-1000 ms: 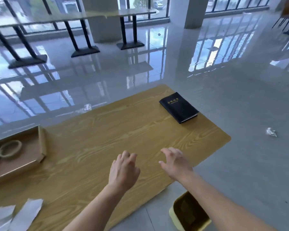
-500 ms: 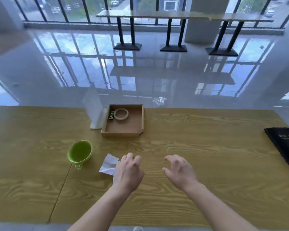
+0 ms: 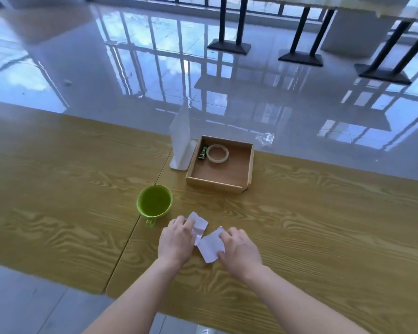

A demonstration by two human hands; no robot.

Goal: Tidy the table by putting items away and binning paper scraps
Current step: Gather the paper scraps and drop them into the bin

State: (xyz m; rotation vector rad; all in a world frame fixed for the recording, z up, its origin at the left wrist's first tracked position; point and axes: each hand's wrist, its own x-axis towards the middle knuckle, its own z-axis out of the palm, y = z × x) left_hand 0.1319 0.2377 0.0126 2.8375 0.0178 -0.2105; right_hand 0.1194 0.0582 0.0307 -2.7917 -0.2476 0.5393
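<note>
Both hands were down on the wooden table (image 3: 323, 213) near its close edge. The left hand (image 3: 176, 239) lay with fingers curled over the left side of a white paper scrap (image 3: 199, 224); the right hand (image 3: 239, 249) pinched the right side of a second white scrap (image 3: 211, 247). The two scraps touched or overlapped between the hands; which one lay on top could not be told.

To the right of the hands the tabletop ran bare to the frame's edge. A seam between two table sections passed just left of the left hand.

A green cup (image 3: 154, 204) stood upright just beyond and left of the left hand, its handle pointing toward the person. Farther back sat an open wooden tray (image 3: 217, 184) near the far edge, holding a tape roll (image 3: 218, 153) and a small dark item (image 3: 202, 153) beside it. An upright white holder (image 3: 182, 143) stood touching or just beside the tray's left wall. On the glossy floor (image 3: 106, 80) beyond lay a crumpled clear wrapper (image 3: 266, 138).
</note>
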